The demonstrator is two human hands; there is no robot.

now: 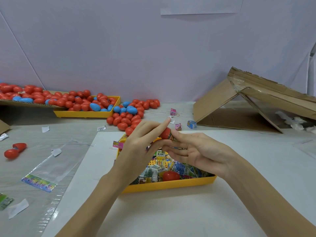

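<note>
**Red plastic egg held in both hands above a tray of packets**

The egg sits just above the centre of the frame, raised over a yellow tray. The left hand grips it from the left, its lower fingers curled beneath the shell and its forefinger stretched straight up past it. The right hand meets it from the other side, palm turned up. Its thumb and forefinger pinch the egg's right end, where a scrap of printed wrapper shows, and its remaining fingers lie loosely extended below.

Under the hands the tray is crammed with small printed packets, with a second red egg lying among them near the front rim. The tray rests on a white sheet spread across a pale wood-grain tabletop.

In the left middle of the frame, a heap of red and blue eggs spills out of a far yellow tray and off a cardboard flat. An opened red egg lies at the left edge, with a clear plastic bag to its right and nearer the camera. A collapsed cardboard box leans at right. A plain lilac wall closes the background.
</note>
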